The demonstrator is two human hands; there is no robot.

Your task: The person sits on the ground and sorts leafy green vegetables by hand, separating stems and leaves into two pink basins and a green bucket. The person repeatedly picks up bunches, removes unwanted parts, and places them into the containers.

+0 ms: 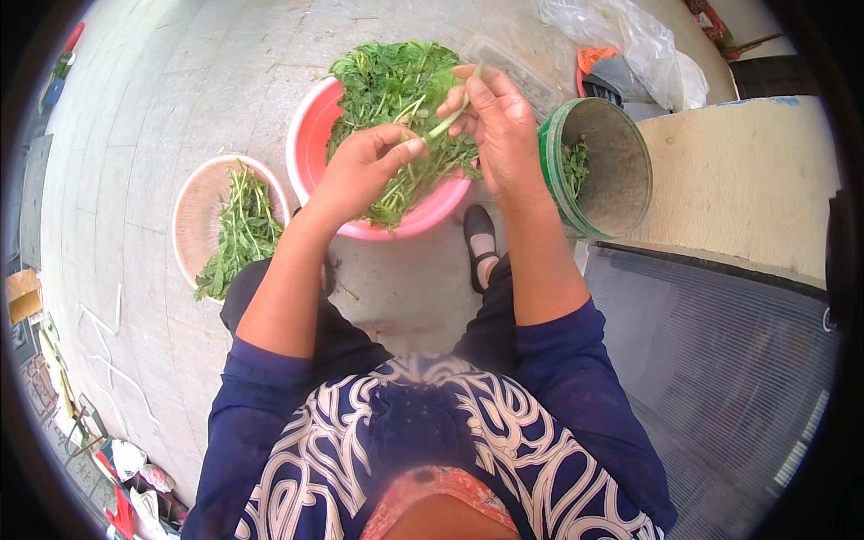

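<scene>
Between both hands, above a pink plastic basin [316,131], is a pale green stalk [447,123]. My left hand [368,162] pinches its lower end between thumb and fingertips. Around the upper part, my right hand [496,118] has its thumb and fingers closed. A heap of leafy greens [391,84] fills much of the basin and rises over its far rim. To the left stands a pale pink plastic strainer basket [196,223], with a bunch of leafy stems [250,226] lying in it and hanging over the near rim.
On the right, a green bucket [557,169] holds some leaves [576,165]. Behind the basin lies a clear plastic box [489,50]. Clear plastic sheeting [628,34] is at back right. A wooden board [736,182] and a ribbed translucent panel [715,324] border the right side.
</scene>
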